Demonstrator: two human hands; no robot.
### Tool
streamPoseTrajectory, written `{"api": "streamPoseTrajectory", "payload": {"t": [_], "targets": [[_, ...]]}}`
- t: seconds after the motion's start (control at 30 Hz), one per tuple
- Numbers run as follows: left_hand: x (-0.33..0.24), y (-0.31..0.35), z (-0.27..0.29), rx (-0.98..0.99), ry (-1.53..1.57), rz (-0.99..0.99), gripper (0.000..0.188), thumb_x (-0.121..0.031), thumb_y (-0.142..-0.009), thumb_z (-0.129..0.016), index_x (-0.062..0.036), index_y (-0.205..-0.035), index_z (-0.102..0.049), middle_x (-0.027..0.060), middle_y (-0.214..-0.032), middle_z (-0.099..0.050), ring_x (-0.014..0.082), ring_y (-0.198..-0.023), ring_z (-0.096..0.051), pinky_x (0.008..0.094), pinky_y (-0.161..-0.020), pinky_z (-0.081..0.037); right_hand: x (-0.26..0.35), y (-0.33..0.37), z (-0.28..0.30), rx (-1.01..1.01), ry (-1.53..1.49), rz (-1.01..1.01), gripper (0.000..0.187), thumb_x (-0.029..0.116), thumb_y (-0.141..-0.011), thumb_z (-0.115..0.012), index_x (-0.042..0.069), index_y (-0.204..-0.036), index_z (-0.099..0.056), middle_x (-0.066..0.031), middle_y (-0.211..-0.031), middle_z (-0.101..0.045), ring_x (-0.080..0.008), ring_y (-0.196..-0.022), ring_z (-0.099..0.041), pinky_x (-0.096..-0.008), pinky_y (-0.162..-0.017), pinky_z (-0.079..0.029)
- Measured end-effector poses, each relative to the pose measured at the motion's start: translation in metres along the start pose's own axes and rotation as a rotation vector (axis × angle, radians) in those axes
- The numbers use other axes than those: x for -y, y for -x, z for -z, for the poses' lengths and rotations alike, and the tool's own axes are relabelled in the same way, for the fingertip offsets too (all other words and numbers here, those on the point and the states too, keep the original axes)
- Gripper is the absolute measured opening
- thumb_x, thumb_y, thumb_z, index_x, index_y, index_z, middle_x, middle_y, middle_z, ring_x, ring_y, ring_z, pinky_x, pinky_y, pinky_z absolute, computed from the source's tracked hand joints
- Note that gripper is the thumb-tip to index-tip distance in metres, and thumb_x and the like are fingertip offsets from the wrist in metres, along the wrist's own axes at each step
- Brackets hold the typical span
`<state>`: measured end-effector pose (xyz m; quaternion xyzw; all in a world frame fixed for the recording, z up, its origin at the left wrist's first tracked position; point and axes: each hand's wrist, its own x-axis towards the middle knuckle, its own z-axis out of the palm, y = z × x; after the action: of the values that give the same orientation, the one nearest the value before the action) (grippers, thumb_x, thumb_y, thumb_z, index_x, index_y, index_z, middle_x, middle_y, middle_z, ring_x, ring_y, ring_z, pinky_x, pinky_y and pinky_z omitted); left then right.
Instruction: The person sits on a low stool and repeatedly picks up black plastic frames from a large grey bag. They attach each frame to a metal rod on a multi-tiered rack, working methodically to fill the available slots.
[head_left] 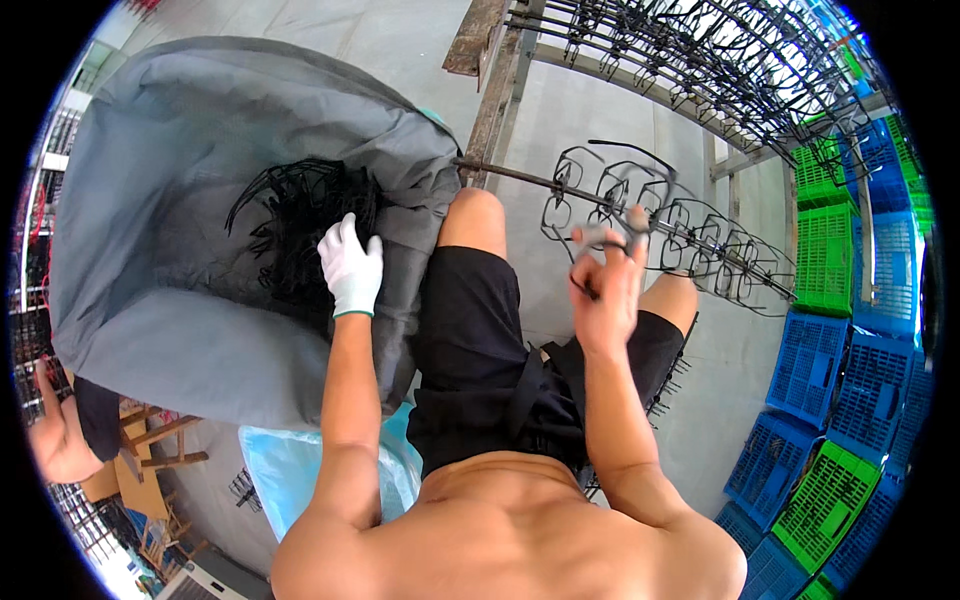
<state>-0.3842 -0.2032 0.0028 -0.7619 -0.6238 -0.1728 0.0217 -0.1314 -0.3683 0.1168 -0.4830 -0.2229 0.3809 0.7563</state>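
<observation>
A deep grey cloth-lined bin stands to my left, with a tangled heap of thin black frames inside. Over the right side of this heap is my left hand in a white glove, its thumb apart from the fingers and nothing visible in its grasp. My bare right hand is raised above my thigh, fingers bent round a thin black frame, partly smeared by motion. Just beyond it, several black eyeglass-shaped frames hang along a horizontal rod.
A rack full of black frames stands at the far right. Blue crates and green crates are stacked along the right side. Light-blue plastic sheeting lies beside the bin. Another person's arm shows at the left edge.
</observation>
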Motion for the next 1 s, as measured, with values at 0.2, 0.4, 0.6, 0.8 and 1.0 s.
{"api": "streamPoseTrajectory", "payload": {"t": [0.2,0.4,0.6,0.8,1.0], "targets": [[-0.004,-0.018,-0.001,0.123,0.098,0.115,0.049,-0.022,-0.076,-0.06,-0.0089,-0.123,-0.048,0.0148,-0.103,-0.059,0.033,-0.099,-0.053,0.0432,-0.086,-0.042,-0.062,-0.042,-0.018,-0.254,0.296,-0.094,0.047,0.031,-0.098,-0.037,0.0,-0.133,-0.033,-0.0081,-0.112,-0.044,-0.0124,-0.068,-0.051,-0.0241,-0.049,-0.041],[-0.026,-0.018,0.053,0.099,0.224,0.21,0.061,-0.013,-0.071,-0.059,-0.0026,-0.129,-0.042,0.0132,-0.087,-0.06,0.0314,-0.086,-0.056,0.0433,-0.081,-0.044,-0.055,-0.036,-0.025,-0.335,0.154,-0.256,0.055,0.039,-0.094,-0.045,0.0,-0.132,-0.035,-0.0082,-0.113,-0.044,-0.0148,-0.067,-0.052,-0.0243,-0.043,-0.038],[-0.044,0.011,0.058,0.278,0.574,0.095,0.062,-0.014,-0.075,-0.064,-0.0025,-0.131,-0.039,0.0124,-0.083,-0.06,0.0259,-0.075,-0.059,0.0361,-0.072,-0.048,-0.078,-0.064,-0.016,-0.438,0.172,0.007,0.023,0.024,-0.089,-0.049,0.002,-0.088,-0.056,-0.0006,-0.085,-0.05,-0.0064,-0.051,-0.045,-0.0213,-0.036,-0.032],[-0.023,-0.017,0.037,0.733,1.183,0.419,0.017,-0.011,-0.085,-0.058,-0.008,-0.101,-0.055,-0.0012,-0.08,-0.057,0.0046,-0.064,-0.05,0.0174,-0.056,-0.038,-0.088,-0.067,-0.017,-0.489,0.225,0.023,0.027,0.025,-0.09,-0.053,-0.002,-0.095,-0.055,-0.0026,-0.088,-0.048,-0.0077,-0.059,-0.048,-0.0219,-0.045,-0.038],[-0.025,-0.017,0.099,0.851,1.645,0.326,0.01,-0.003,-0.083,-0.057,-0.002,-0.093,-0.059,0.0149,-0.097,-0.064,0.0188,-0.08,-0.064,0.0277,-0.068,-0.052,-0.045,-0.012,-0.029,-0.126,0.824,0.448,0.036,0.015,-0.089,-0.051,-0.004,-0.12,-0.047,-0.0151,-0.117,-0.042,-0.024,-0.103,-0.045,-0.0341,-0.092,-0.035]]}}
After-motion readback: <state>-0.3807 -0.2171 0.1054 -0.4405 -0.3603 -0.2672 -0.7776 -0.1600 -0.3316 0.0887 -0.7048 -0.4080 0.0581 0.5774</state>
